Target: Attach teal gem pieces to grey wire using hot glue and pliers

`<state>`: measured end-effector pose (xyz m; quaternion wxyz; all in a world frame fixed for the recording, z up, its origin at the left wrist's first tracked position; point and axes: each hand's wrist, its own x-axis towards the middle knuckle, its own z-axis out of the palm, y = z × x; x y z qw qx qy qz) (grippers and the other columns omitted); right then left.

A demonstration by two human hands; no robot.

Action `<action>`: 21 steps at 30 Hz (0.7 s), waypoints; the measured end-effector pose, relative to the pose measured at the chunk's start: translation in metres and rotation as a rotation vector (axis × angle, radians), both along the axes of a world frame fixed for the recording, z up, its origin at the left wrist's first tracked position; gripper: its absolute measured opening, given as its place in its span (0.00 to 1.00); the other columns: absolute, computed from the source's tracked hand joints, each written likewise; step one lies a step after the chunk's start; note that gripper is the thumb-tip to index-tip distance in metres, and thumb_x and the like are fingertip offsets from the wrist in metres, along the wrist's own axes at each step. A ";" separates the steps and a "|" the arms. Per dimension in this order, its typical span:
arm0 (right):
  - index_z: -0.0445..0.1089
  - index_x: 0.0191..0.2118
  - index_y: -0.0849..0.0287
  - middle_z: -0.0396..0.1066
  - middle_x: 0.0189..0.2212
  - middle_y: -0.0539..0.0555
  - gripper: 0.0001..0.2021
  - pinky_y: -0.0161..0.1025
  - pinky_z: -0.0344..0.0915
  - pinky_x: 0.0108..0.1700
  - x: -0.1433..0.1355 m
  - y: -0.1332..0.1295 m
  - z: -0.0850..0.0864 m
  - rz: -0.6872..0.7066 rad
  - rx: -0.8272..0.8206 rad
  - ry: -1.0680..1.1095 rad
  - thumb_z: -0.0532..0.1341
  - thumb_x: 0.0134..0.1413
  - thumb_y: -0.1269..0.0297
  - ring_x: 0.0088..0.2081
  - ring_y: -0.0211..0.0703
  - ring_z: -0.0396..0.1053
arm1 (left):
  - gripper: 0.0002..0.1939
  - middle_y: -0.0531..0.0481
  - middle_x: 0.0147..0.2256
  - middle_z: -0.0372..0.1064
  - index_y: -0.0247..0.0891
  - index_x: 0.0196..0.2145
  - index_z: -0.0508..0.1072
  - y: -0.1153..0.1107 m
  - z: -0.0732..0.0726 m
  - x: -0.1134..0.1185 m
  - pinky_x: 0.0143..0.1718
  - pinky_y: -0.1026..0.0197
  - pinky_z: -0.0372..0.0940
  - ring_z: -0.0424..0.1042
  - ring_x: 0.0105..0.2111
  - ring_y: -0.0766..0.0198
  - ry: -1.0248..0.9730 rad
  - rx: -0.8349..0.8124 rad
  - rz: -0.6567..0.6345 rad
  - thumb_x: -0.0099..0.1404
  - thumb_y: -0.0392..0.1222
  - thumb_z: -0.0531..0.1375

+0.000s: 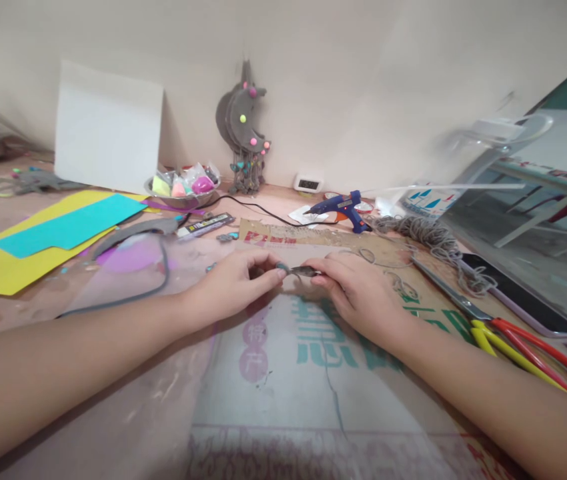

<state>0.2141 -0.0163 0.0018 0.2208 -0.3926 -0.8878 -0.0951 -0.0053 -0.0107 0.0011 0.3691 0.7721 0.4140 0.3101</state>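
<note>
My left hand (233, 281) is closed, pinching a small grey-teal piece (282, 267) between thumb and forefinger. Held by the fingers of my right hand (363, 293) is a small dark pointed tool (304, 271), whose kind I cannot make out. Its tip meets or almost meets the piece. Both hands are over a printed cardboard sheet (268, 347) under a translucent cover. A thin grey thread (332, 393) lies on this sheet, nearer to me.
At the right are orange-and-yellow-handled scissors (483, 313), a phone (528, 297) and grey yarn (428, 233). A blue glue gun (338, 208) stands behind. Left are a turquoise sheet (73, 227) and a bowl (183, 200) of coloured packets. A grey moon ornament (236, 120) hangs on the wall.
</note>
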 end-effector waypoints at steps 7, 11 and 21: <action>0.69 0.45 0.60 0.71 0.32 0.56 0.13 0.40 0.60 0.38 0.001 -0.001 -0.001 0.005 -0.002 -0.004 0.50 0.62 0.63 0.35 0.45 0.67 | 0.11 0.54 0.26 0.68 0.36 0.31 0.71 0.002 -0.001 0.000 0.28 0.65 0.59 0.66 0.27 0.66 0.043 0.041 -0.004 0.63 0.43 0.52; 0.69 0.44 0.60 0.71 0.32 0.55 0.13 0.40 0.60 0.37 0.001 -0.001 -0.001 0.002 -0.025 -0.010 0.50 0.62 0.64 0.34 0.44 0.67 | 0.11 0.53 0.27 0.69 0.36 0.31 0.71 0.002 0.000 -0.001 0.29 0.65 0.59 0.66 0.28 0.66 0.080 0.051 0.007 0.63 0.44 0.52; 0.69 0.45 0.61 0.72 0.31 0.56 0.15 0.39 0.59 0.36 -0.001 -0.003 0.001 0.004 -0.032 -0.018 0.49 0.63 0.62 0.33 0.44 0.68 | 0.10 0.53 0.28 0.70 0.36 0.31 0.72 0.001 0.003 -0.001 0.31 0.64 0.60 0.67 0.30 0.65 0.074 0.086 0.009 0.63 0.42 0.53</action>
